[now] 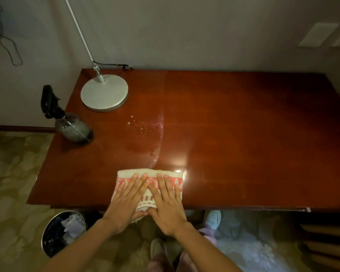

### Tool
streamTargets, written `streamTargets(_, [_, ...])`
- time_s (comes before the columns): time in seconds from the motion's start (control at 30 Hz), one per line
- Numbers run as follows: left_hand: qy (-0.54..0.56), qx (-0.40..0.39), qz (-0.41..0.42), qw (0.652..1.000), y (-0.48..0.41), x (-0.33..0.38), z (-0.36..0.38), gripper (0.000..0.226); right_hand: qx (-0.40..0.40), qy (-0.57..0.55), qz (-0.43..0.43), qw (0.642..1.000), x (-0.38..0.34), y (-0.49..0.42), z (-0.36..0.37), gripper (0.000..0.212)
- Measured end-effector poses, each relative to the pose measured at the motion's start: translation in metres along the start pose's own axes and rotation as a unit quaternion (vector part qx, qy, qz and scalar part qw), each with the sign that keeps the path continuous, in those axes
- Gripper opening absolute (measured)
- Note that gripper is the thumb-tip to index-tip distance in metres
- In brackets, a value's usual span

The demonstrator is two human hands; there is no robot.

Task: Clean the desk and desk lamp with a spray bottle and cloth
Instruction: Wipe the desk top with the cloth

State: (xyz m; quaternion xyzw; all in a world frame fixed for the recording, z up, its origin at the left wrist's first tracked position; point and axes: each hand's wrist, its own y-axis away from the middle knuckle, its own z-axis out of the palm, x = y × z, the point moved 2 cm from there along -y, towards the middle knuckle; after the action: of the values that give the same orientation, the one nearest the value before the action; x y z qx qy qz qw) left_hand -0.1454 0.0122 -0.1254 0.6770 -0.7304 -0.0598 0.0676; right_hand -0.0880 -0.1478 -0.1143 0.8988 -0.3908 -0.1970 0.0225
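Both the left hand [126, 201] and right hand [166, 201] are pressing flat, fingers open, on the cloth [126, 173] at the desk's [243, 124] 6 o'clock edge, so it is risking sliding off, missing droplets [139, 126] toward 11 o'clock.

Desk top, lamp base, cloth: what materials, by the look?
Desk: glossy lacquered wood or veneer; glare, beaded droplets. Lamp base: matte silver, ribbed; likely metal, maybe plastic. Cloth: looped terry, white with red print.

cloth [126, 174] lettering, too blurred to read
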Motion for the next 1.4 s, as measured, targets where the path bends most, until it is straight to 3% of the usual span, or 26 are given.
streamTargets(0.2, [0.020,0.014,-0.005,1.000,-0.013,0.033,0.000,0.102,0.001,0.005,-0.003,1.000,0.027,0.016,-0.007,0.078])
streamTargets(0.53, [0.062,-0.035,0.068,0.995,-0.104,0.175,-0.019,0.103,0.011,0.040,0.059,0.997,0.177,0.087,-0.051,0.085])
streamTargets(0.6, [0.065,-0.042,0.078,0.994,-0.121,0.202,-0.025,0.105,-0.019,0.042,0.078,0.996,0.206,0.101,-0.060,0.081])
streamTargets(0.8, [0.048,-0.031,0.104,0.993,-0.148,0.249,-0.037,0.112,-0.020,0.051,0.092,0.994,0.250,0.124,-0.074,0.075])
streamTargets(1.13, [0.052,-0.012,0.108,0.993,-0.116,0.197,-0.031,0.106,0.009,0.071,0.098,0.993,0.196,0.101,-0.056,0.074])
streamTargets(1.4, [0.026,-0.029,0.063,0.997,-0.055,0.085,-0.019,0.097,-0.068,0.081,0.072,0.992,0.087,0.041,-0.030,0.075])
